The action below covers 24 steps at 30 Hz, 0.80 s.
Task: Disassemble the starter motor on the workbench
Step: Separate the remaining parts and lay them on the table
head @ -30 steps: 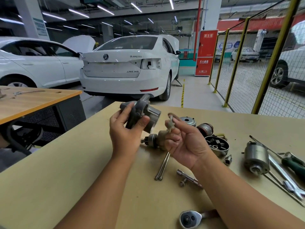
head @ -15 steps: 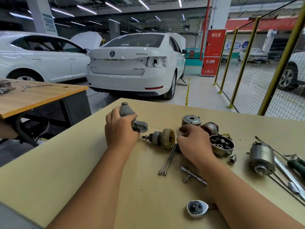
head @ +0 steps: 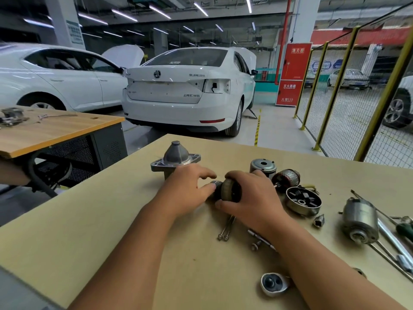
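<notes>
Both hands are meeting on the tan-rimmed drive gear assembly (head: 228,190) lying on the beige wooden desk (head: 89,231). The right hand (head: 252,198) is wrapping its grip around the assembly's wide drum, thumb underneath. The left hand (head: 190,189) is pinching its narrow dark shaft end, index finger stretched loose above. Just behind the assembly the grey cone-nosed cast housing (head: 176,158) is standing upright, and 2 long steel bolts (head: 226,229) are lying in front of it.
</notes>
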{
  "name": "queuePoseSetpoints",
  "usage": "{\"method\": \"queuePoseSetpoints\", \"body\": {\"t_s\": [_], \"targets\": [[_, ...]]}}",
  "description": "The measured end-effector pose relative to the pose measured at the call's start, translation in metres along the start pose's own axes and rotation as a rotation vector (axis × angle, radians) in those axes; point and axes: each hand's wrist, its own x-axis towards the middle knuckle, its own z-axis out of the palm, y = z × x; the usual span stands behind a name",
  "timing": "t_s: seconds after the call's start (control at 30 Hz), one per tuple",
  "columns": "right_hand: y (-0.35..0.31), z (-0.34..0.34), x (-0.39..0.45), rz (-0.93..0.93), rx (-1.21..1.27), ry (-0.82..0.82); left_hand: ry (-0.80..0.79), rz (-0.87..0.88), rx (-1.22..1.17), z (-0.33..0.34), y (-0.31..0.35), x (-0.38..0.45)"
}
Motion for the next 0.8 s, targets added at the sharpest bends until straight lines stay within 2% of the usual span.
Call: {"method": "queuePoseSetpoints", "body": {"t_s": [0.1,0.2,0.3,0.4,0.53,0.67,0.73,0.8], "targets": [[0.002,-0.005,-0.005,0.011,0.178,0.106,-0.003,-0.028,-0.091,-0.001,-0.005,0.000],[0.000,-0.011,-0.007,0.138,0.515,0.168,-0.025,-0.117,-0.281,-0.003,-0.008,0.000],[0.000,-0.015,-0.007,0.185,0.860,0.083,-0.081,-0.147,-0.599,-0.005,-0.003,-0.003],[-0.001,-0.015,-0.006,0.158,1.004,-0.034,-0.081,-0.068,-0.825,-0.007,0.002,-0.007],[-0.004,-0.012,-0.005,0.152,1.034,-0.068,0.005,-0.052,-0.863,-0.011,0.004,-0.010],[-0.004,-0.009,-0.005,0.152,0.819,-0.016,0.148,-0.092,-0.914,-0.009,0.006,-0.007],[-0.003,-0.009,-0.006,0.182,0.731,0.005,0.213,-0.082,-0.834,-0.008,0.001,-0.005],[-0.002,-0.009,-0.005,0.239,0.794,0.085,0.223,-0.061,-0.722,-0.008,-0.005,-0.004]]}}
